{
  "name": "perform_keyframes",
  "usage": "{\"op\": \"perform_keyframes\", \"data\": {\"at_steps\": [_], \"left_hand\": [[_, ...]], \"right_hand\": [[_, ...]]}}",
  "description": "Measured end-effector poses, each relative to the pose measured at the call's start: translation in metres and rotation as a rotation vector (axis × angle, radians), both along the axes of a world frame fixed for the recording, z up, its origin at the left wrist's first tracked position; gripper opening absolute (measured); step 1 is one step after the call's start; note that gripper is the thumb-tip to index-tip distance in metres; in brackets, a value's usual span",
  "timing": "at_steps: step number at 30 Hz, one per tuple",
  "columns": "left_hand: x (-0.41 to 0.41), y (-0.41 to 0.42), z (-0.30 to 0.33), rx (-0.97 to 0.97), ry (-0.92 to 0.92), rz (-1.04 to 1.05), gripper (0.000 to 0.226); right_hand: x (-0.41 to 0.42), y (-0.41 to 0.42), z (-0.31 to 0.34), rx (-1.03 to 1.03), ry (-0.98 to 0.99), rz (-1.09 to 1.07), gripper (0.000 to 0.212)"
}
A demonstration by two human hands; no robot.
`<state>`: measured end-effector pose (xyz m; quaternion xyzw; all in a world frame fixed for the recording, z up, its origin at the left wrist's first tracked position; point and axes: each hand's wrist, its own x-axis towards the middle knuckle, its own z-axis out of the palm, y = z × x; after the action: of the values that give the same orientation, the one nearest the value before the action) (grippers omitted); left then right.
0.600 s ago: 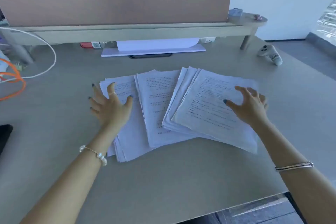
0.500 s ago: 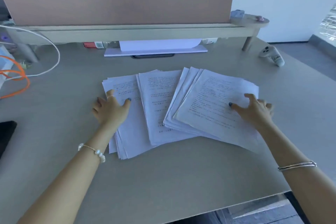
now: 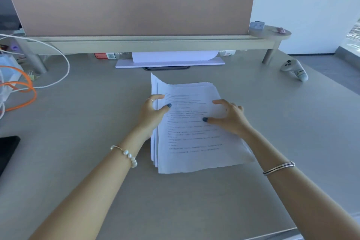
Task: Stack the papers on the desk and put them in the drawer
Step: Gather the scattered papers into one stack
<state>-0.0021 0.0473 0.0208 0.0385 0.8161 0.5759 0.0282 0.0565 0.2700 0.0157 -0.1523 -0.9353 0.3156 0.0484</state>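
Both forearms [image 3: 93,187] are bare, no sleeves showing. The left hand [image 3: 153,115] wears a thin ring [image 3: 150,100], with a pearl bracelet [image 3: 126,155] at its wrist. The right hand [image 3: 232,121] has a slim silver bangle [image 3: 278,167] at the wrist. The thumbnails [image 3: 169,105] are painted dark blue.

place: office workstation | 12 o'clock: pink desk partition [image 3: 136,6] behind long riser shelf [image 3: 155,45] | centre: printed papers [image 3: 194,152] on grey desk [image 3: 175,210] | 9 o'clock: orange cable [image 3: 34,93], white cable [image 3: 66,64] at the desk's edge
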Motion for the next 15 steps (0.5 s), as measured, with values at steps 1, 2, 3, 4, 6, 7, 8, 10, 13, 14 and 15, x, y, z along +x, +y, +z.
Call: {"op": "perform_keyframes", "data": {"at_steps": [1,2,3,4,6,7,8,10,13,14,15], "left_hand": [[0.000,0.001,0.000,0.020,0.007,-0.007,0.040],[0.000,0.001,0.000,0.028,0.021,-0.004,0.042],[-0.001,0.000,0.000,0.033,0.041,0.001,0.048],[-0.002,-0.001,-0.001,0.049,0.053,0.011,0.056],[-0.003,-0.005,-0.001,0.114,0.053,0.033,0.072],[-0.002,-0.008,-0.001,0.140,0.052,0.035,0.075],[-0.001,-0.009,-0.001,0.155,0.048,0.019,0.075],[-0.001,-0.011,-0.004,0.179,0.069,-0.036,0.068],[0.003,-0.012,-0.004,0.239,0.168,-0.077,0.061],[0.004,-0.012,-0.001,0.261,0.202,-0.091,0.060],[0.005,-0.012,0.004,0.278,0.238,-0.107,0.059]], "right_hand": [[-0.004,-0.007,-0.001,-0.019,0.004,0.029,0.069],[-0.007,-0.012,-0.003,-0.032,0.010,0.044,0.068],[-0.010,-0.016,-0.005,-0.043,0.021,0.052,0.066],[-0.011,-0.019,-0.006,-0.051,0.030,0.055,0.065],[-0.014,-0.021,-0.009,-0.060,0.047,0.052,0.064],[-0.014,-0.021,-0.010,-0.064,0.049,0.050,0.063],[-0.013,-0.020,-0.010,-0.071,0.050,0.052,0.064],[-0.013,-0.019,-0.010,-0.103,0.062,0.059,0.066],[-0.015,-0.017,-0.011,-0.115,0.112,0.030,0.078],[-0.015,-0.017,-0.011,-0.115,0.133,-0.003,0.083],[-0.015,-0.014,-0.009,-0.160,0.154,-0.058,0.089]]}}
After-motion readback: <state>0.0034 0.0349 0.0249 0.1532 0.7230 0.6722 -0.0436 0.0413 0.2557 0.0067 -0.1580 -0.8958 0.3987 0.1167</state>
